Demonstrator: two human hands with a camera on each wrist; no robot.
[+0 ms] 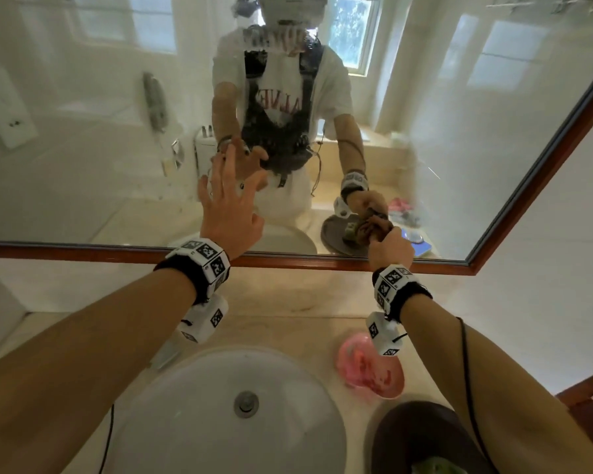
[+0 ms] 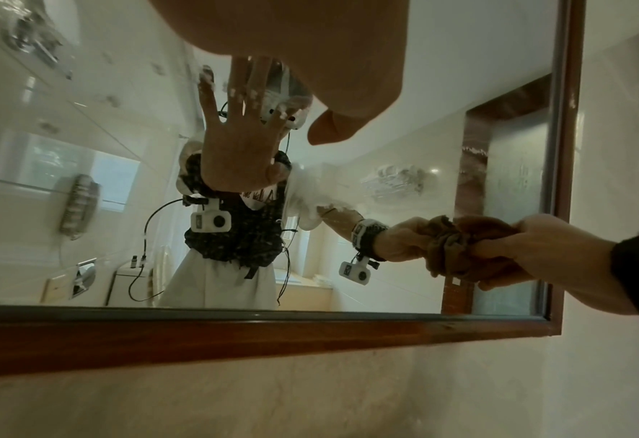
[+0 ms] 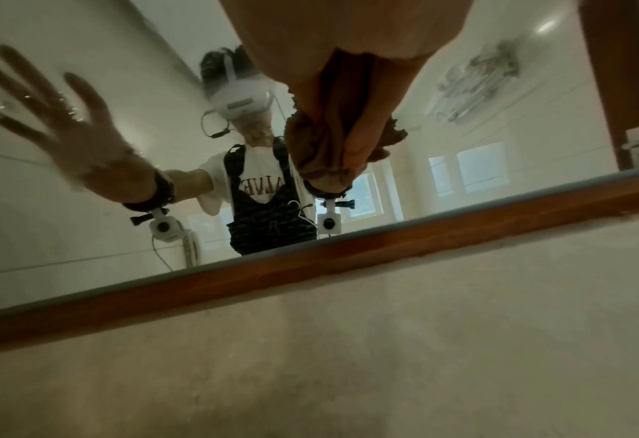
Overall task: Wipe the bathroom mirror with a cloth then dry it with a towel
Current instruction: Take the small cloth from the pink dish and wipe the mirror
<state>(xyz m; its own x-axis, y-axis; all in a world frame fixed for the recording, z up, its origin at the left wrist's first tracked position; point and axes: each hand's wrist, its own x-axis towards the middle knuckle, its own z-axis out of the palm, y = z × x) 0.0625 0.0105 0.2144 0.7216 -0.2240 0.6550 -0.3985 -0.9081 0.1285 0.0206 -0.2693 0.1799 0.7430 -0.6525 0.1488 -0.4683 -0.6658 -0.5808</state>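
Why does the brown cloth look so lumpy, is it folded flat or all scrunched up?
Scrunched up. The cloth is bunched into a wrinkly wad in the right hand, pressed against the mirror near its bottom edge.

Both arms are reaching forward. The left hand [image 1: 228, 203] is spreading its straight fingers wide. The right hand [image 1: 389, 249] is curling its fingers tightly into a fist.

The right hand [image 1: 391, 249] presses a bunched brown cloth [image 1: 377, 227] against the mirror [image 1: 100, 148] at three o'clock. The left hand [image 1: 231, 213], fingers [image 1: 220, 172] spread, is at the glass at centre.
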